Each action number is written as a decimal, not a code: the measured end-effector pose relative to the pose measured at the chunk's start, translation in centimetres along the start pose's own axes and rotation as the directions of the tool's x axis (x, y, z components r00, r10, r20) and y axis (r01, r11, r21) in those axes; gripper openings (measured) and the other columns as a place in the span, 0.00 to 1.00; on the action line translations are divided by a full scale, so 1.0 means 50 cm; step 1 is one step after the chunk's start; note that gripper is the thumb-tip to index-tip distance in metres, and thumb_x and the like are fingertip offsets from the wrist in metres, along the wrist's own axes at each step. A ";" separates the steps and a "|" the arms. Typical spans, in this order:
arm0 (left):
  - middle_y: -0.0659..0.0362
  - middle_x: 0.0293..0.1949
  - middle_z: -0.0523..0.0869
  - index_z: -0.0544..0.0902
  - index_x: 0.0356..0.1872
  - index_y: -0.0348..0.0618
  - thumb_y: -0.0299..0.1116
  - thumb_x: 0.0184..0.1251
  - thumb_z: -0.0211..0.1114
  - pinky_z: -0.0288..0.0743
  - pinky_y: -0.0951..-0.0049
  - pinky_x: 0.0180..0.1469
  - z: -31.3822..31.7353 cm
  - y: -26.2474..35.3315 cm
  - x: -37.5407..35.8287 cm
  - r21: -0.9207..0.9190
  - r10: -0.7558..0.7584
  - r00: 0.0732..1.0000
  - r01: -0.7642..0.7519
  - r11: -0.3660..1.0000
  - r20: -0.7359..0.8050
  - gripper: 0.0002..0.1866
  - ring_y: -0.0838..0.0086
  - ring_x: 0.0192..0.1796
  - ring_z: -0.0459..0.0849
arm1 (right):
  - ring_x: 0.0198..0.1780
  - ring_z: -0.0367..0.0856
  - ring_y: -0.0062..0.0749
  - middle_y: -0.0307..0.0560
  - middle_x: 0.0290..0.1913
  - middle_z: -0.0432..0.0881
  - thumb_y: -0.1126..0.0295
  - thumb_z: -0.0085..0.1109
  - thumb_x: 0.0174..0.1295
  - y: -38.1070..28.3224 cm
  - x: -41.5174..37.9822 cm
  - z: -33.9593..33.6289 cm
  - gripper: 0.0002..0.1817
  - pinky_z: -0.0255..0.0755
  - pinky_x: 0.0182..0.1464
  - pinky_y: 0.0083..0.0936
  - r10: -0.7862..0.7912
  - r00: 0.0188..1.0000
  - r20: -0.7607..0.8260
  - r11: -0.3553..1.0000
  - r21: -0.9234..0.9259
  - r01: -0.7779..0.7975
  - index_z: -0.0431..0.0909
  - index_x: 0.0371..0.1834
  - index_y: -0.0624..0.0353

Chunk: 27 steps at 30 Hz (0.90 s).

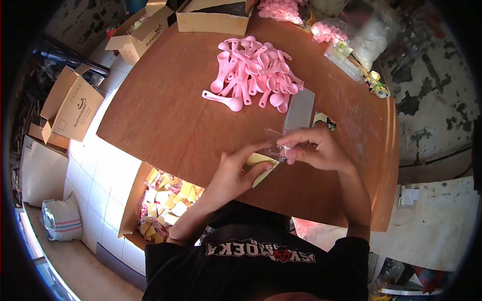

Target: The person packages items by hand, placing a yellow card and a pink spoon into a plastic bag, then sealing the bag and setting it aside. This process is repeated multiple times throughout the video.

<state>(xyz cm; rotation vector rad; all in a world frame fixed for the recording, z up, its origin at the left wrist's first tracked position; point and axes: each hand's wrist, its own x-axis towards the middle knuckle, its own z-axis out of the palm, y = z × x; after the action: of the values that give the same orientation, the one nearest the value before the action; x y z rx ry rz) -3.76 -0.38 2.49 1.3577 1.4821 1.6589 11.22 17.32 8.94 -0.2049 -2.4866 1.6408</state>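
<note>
Head view: at the near edge of the round brown wooden table (165, 115), the left hand (236, 170) pinches a pale yellow folded paper packet (258, 163), fingers closed on it, while the right hand (314, 148) grips the mouth of a small clear plastic bag (276, 145) between thumb and fingertips. Keeping the bag's opening spread and the packet level should help. A heap of pink plastic scoops (253, 72) lies toward the far edge.

Round brown wooden table (165, 125); white tiled floor (93, 180), sunlit; cardboard boxes (70, 108) left; peeling wall (432, 100) right.
</note>
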 end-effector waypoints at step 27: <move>0.48 0.45 0.88 0.80 0.56 0.39 0.28 0.62 0.72 0.80 0.66 0.48 -0.024 -0.014 -0.010 -0.048 -0.159 0.987 0.157 0.986 -0.020 0.21 0.61 0.46 0.90 | 0.33 0.83 0.21 0.42 0.35 0.85 0.74 0.61 0.67 -0.035 0.034 -0.035 0.08 0.76 0.36 0.18 -0.066 0.677 -0.733 0.972 0.107 0.210 0.82 0.45 0.68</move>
<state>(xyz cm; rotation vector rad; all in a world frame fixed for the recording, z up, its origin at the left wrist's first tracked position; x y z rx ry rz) -4.83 -1.14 1.81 1.1679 1.5140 1.6037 9.86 18.55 11.32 -0.5164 -1.6860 1.3428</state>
